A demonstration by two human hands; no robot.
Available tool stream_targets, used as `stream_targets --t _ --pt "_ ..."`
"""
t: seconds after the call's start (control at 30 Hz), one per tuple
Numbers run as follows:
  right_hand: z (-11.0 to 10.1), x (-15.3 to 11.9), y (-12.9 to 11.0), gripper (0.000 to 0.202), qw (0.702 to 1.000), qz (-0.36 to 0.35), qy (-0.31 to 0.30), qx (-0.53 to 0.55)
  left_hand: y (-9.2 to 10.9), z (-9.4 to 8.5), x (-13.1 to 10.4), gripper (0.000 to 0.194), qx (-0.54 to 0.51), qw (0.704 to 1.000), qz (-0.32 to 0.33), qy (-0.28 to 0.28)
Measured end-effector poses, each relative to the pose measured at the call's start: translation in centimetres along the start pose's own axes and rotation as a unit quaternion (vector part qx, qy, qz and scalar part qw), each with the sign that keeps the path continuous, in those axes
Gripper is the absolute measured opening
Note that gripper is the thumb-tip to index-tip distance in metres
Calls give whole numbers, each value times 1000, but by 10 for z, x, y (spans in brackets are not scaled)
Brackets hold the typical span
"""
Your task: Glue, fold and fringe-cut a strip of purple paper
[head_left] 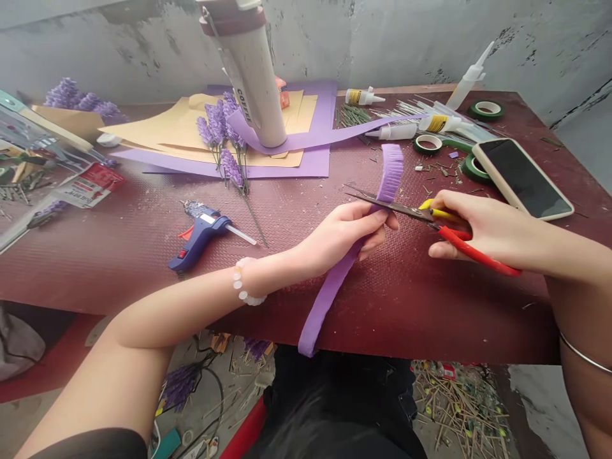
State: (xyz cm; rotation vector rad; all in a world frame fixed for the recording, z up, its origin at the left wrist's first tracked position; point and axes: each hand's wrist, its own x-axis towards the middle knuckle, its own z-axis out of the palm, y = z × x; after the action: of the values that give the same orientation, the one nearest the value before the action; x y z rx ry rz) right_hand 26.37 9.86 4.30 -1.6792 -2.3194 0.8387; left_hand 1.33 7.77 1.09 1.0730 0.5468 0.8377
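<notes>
Purple strip (337, 271) clamped in L hand (361, 229) fingers, fringed end above, scissors (415, 212) gripped in R hand (459, 226), blades at strip.

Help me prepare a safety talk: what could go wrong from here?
The scissors lie across the fringed purple strip right at the fingertips of the left hand, so a slip might nick a finger. A snip that runs too deep could sever the strip instead of just fringing its edge. The coffee tumbler stands on a long purple band; tugging that might tip it.
</notes>
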Motion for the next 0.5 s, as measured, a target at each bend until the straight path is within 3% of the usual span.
stream_targets --t 0.27,0.4,0.5 --pt "4 -1 10 75 999 39 26 -23 -7 6 1 32 16 996 8 87" --pt "4 -1 13 79 998 23 46 -39 -7 3 4 33 13 990 20 140" --pt "5 0 12 79 997 -7 61 -44 -8 1 5 31 14 990 9 139"
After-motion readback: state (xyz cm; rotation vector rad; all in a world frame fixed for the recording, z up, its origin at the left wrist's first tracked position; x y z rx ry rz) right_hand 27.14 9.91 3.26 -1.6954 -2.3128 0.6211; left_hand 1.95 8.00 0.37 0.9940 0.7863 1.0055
